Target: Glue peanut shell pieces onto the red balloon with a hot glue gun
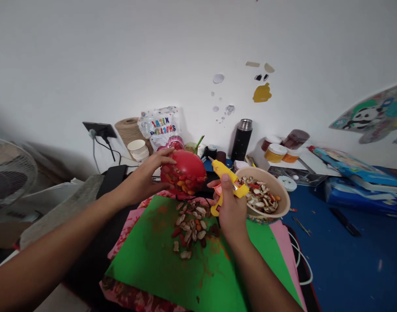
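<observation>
My left hand (157, 171) is closed around the left side of a red balloon (188, 164), whose lower part is covered with orange, red and brown shell pieces. In my right hand (230, 212) is a yellow glue gun (223, 169), its nozzle pointing up and left toward the balloon but apart from it. Peanut shells (193, 225), some painted red and orange, lie loose on a green sheet (153, 255) below. Just right of the glue gun stands a peach bowl (284, 193) holding many more shells.
Behind are a twine roll (128, 128), paper cups (138, 149), a balloon bag (161, 125), a black thermos (242, 141) and paint jars (275, 153). To the right lie a blue package (364, 197), a black pen (344, 222) and a white cable (307, 264). A fan (11, 177) stands left.
</observation>
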`<state>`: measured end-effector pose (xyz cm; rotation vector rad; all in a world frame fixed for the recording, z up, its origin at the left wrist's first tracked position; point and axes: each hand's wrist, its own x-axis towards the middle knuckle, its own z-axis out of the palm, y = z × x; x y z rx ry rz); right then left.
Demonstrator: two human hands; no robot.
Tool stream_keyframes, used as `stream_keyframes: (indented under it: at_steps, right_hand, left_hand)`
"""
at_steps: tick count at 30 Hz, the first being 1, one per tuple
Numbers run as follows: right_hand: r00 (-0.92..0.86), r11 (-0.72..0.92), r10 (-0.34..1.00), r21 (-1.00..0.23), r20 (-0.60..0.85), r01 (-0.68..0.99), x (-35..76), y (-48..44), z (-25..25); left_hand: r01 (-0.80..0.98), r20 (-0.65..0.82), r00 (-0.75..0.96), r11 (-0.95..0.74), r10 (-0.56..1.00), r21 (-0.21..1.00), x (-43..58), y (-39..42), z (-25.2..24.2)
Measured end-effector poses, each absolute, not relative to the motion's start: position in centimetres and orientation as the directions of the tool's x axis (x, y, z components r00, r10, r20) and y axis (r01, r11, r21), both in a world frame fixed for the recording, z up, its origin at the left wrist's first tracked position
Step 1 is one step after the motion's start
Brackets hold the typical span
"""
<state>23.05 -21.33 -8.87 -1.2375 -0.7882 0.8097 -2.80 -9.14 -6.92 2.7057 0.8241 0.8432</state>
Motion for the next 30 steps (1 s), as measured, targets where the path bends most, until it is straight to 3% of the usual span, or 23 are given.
stream_keyframes:
  at_steps: [18,24,26,30]
  right_hand:
    - [0.487,0.151,0.866,-0.988,0.116,-0.033,22.9,-21.1,-9.9]
    - [0.481,0.192,0.862,-0.981,0.157,-0.026,22.7,-21.0,-9.8]
    - [0.484,0.188,0.862,-0.981,0.147,-0.037,22.6,-21.0,-9.7]
    - [0.476,0.164,0.872,-0.984,0.112,-0.069,22.5,-21.1,-9.5]
  left_hand:
    - [0.395,0.599,0.656,-0.885,0.459,0.245,-3.0,-9.4,-9.5]
    - [0.422,0.756,0.549,-0.899,0.357,0.118,-2.0,-12.9,-7.8]
    - [0.327,0.703,0.624,-0.931,0.341,0.162,-1.4,-14.4,-7.5]
    - [0.236,0.370,0.875,-0.942,0.313,0.239,-0.3,-16.4,-8.8]
